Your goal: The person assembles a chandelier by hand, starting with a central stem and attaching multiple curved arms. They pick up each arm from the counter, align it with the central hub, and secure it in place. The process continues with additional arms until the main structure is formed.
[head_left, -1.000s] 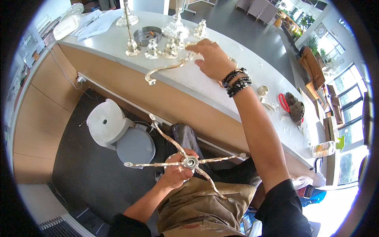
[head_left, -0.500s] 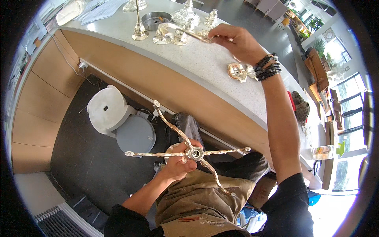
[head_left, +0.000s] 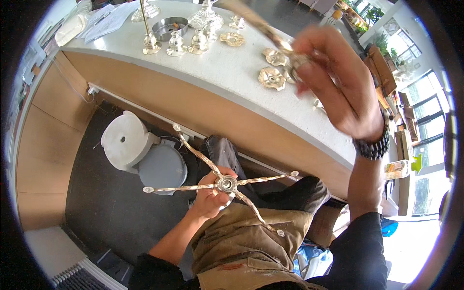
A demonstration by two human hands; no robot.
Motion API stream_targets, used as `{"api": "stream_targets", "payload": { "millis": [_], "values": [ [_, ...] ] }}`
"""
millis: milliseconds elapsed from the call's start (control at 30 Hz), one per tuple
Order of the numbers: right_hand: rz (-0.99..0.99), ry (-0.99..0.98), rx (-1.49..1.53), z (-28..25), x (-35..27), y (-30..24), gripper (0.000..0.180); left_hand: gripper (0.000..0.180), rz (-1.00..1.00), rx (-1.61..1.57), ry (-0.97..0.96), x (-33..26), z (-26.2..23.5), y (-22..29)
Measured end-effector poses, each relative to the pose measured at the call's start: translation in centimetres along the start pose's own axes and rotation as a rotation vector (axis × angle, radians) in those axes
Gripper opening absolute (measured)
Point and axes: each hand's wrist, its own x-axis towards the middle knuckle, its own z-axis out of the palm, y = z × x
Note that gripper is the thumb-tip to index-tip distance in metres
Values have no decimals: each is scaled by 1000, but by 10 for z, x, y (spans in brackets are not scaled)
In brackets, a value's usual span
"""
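Head view: white counter (head_left: 232,65), dark floor (head_left: 108,200); left hand (head_left: 208,200) grips four-armed metal frame (head_left: 202,157), right hand (head_left: 340,82) pinches blurred metal piece (head_left: 258,23).

Glossy, silvery metal is seen in the four-armed candelabra frame (head_left: 227,183) and the scalloped dishes (head_left: 273,79). A smooth, stone-like finish is shown by the countertop (head_left: 232,65), wood-like panelling by the counter front (head_left: 203,111), matt, creased cloth by the apron (head_left: 241,241).

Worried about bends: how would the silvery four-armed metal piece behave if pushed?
The silvery four-armed metal piece looks stiff: its slender arms reach out without sagging. Its shine suggests slipperiness. Pushed at a tip, it could twist, since the left hand grips near its hub.
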Motion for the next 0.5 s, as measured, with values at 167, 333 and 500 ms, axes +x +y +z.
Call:
{"api": "stream_targets", "payload": {
  "millis": [167,333,500],
  "values": [
    [688,54,793,31,-42,-29,21,84,-31,-40,15,0,3,3],
    [800,-46,826,55,-69,-35,32,81,4,-100,15,0,7,2],
    [759,-204,997,68,-81,-44,33,75,14,-170,-16,-1,6,1]
  ]
}}
